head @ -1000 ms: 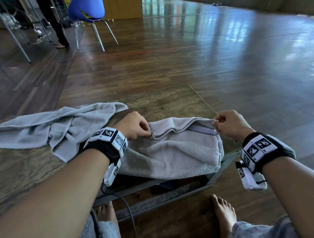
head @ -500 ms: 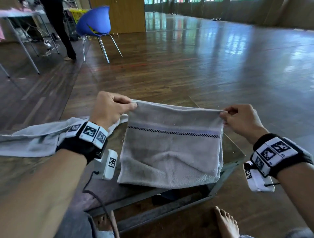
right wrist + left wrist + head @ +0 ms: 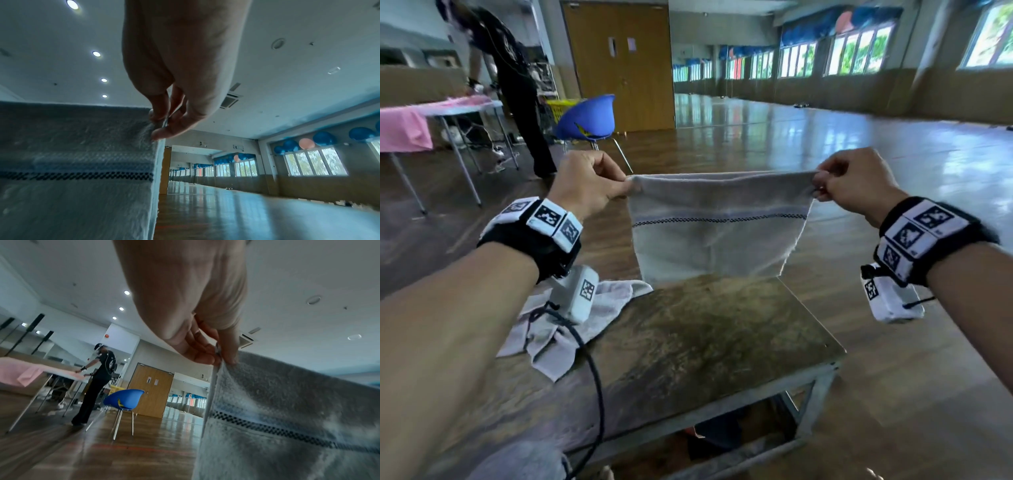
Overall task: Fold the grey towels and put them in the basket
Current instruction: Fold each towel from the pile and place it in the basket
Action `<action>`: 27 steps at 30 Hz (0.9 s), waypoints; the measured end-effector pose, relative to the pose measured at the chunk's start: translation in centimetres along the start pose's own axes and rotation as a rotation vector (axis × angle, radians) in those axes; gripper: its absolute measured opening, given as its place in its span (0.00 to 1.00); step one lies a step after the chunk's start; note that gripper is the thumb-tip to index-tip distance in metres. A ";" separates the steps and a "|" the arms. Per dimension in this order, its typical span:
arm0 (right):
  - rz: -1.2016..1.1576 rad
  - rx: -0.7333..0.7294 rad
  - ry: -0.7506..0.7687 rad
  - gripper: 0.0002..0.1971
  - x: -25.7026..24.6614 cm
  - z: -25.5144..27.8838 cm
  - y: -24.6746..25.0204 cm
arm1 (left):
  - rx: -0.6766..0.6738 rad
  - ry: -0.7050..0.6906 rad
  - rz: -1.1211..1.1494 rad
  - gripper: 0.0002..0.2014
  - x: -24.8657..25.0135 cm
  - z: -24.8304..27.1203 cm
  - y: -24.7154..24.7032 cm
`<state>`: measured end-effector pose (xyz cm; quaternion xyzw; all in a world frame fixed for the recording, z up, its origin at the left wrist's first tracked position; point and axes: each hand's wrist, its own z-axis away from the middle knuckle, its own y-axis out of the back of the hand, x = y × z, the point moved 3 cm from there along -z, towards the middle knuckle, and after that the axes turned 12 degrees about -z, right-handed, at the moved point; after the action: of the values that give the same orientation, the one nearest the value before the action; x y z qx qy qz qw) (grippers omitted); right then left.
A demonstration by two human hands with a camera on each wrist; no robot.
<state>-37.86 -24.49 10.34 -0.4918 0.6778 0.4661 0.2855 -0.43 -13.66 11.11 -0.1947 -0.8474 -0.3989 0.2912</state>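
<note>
A grey towel point(image 3: 717, 236) with a dark checked stripe hangs in the air above the far edge of the low wooden table point(image 3: 709, 342). My left hand point(image 3: 589, 183) pinches its top left corner and my right hand point(image 3: 854, 183) pinches its top right corner, so the top edge is stretched taut. The left wrist view shows the thumb and fingers point(image 3: 205, 356) clamped on the towel point(image 3: 287, 418) corner; the right wrist view shows the same pinch point(image 3: 162, 123) on the towel point(image 3: 78, 162). A second grey towel point(image 3: 565, 329) lies crumpled on the table at the left. No basket is in view.
A blue chair point(image 3: 589, 118) stands on the wooden floor beyond the table. Farther left a person in black point(image 3: 517, 85) stands at a table with a pink cloth point(image 3: 404, 126). A yellow crate point(image 3: 560, 108) sits behind the chair. A cable point(image 3: 592, 377) runs from my left wrist.
Both hands have lifted the towel off the table and raised it high, so that it now hangs free and stretched between them. The view has tilted up towards the room.
</note>
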 end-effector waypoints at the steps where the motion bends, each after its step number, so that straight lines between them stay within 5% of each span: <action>1: 0.022 -0.018 0.010 0.01 -0.5 0.1 0.1 | -0.011 -0.015 0.007 0.11 0.3 0.2 0.3; 7: -0.054 -0.075 -0.103 0.02 -1.1 0.7 0.1 | -0.104 -0.036 -0.147 0.08 1.1 0.5 1.3; 13: -0.097 -0.049 -0.201 0.05 -0.1 0.1 -0.8 | -0.159 0.088 -0.132 0.07 1.4 -0.6 0.7; 16: -0.096 -0.017 -0.158 0.05 0.5 -0.5 -1.3 | -0.155 0.101 -0.126 0.05 1.5 -0.9 0.2; 22: -0.239 -0.002 -0.022 0.09 1.6 -0.1 -1.7 | 0.115 -0.061 -0.187 0.05 1.2 0.1 0.5; 27: -0.169 -0.122 -0.039 0.12 5.1 4.4 -1.5 | -0.015 -0.075 -0.250 0.05 -2.2 4.5 -0.5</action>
<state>-38.59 -22.59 3.75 -0.5544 0.5985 0.4903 0.3067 -0.58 -10.66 7.13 -0.1045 -0.8724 -0.4308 0.2059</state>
